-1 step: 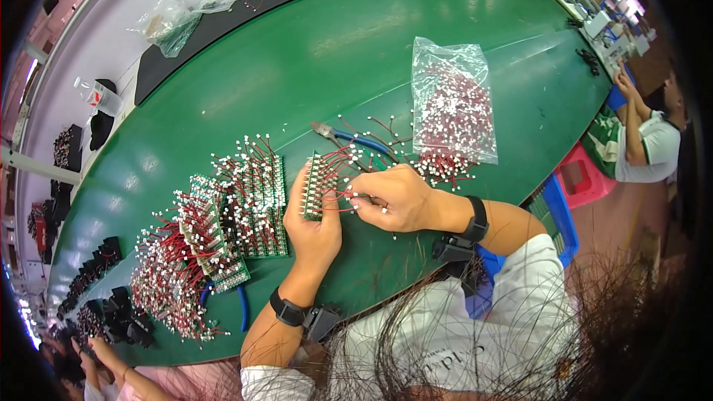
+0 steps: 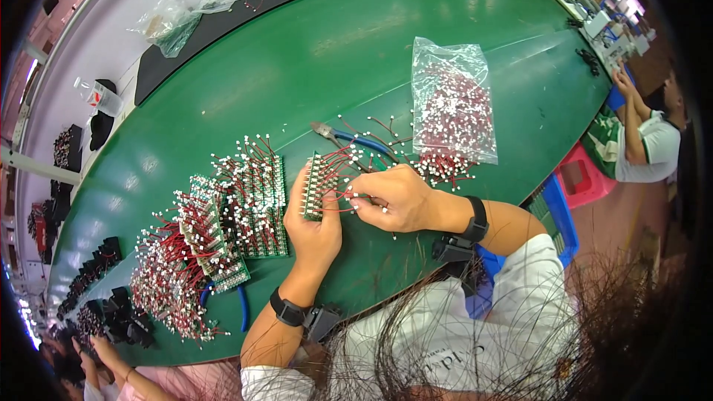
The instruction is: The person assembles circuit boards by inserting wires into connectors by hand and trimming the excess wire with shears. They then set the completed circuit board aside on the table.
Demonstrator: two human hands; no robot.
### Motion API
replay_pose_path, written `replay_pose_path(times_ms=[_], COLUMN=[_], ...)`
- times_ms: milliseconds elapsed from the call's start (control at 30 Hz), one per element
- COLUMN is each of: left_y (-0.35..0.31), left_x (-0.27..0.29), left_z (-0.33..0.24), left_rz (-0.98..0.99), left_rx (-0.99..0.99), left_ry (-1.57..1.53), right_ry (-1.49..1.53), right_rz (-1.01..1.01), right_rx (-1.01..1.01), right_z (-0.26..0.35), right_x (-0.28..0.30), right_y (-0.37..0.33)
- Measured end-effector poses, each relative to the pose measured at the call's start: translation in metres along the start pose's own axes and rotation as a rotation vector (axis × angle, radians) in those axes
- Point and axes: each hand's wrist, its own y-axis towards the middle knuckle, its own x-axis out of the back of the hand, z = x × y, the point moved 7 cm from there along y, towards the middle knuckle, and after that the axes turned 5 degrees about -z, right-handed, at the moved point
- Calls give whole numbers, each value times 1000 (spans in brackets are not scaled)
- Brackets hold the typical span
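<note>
My left hand (image 2: pixel 313 226) is closed around a narrow green circuit board panel (image 2: pixel 313 186), held upright over the table. Red wires with white connectors stick out from the panel's right side. At those wires, my right hand (image 2: pixel 397 197) pinches a red wire with a white connector (image 2: pixel 352 197) between thumb and fingers. Left of my left hand lie wired circuit board panels (image 2: pixel 256 200), bristling with the same wires. Beside them spreads a heap of loose red wires with white connectors (image 2: pixel 167 282). Blue-handled cutters (image 2: pixel 360 139) lie just beyond my right hand.
A clear plastic bag (image 2: pixel 453 96) of red wires stands open on the green table (image 2: pixel 297 82), its contents spilling. Blue handles (image 2: pixel 243 308) lie by the left heap. Black parts (image 2: pixel 119 315) are at far left, near another person's arm (image 2: pixel 111 356). A second person (image 2: pixel 646 141) sits right.
</note>
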Motion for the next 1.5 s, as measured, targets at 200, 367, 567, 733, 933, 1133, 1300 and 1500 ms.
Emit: replay_pose_path(times_ms=[200,367,567,733,933,1133,1300,1500], left_y=[-2,3,-5,-6,-11,-10,-9,-11], left_x=[1,7,-1,-5,-8,-12,-14,-17], left_z=[-3,2,1,-1,-3,-18,-24,-29], left_rz=[-35,-140,-81,13,14,60,81,93], left_rx=[5,131,65,-73,-137,-266,-299,-352], left_ry=[-93,-138,-152,-38,62,177,248,270], right_ry=[-6,17,11,-38,33,44,22,-5], right_rz=[-47,-48,-38,-26,-96,-67,-72,-83], right_rx=[-23,-27,-49,-37,4,-44,-21,1], right_z=[-5,-5,-2,-6,-10,-10,-8,-11], right_x=[-1,-3,-4,-5,-7,-7,-6,-7], right_y=[-2,-3,-3,-4,-5,-5,-7,-10])
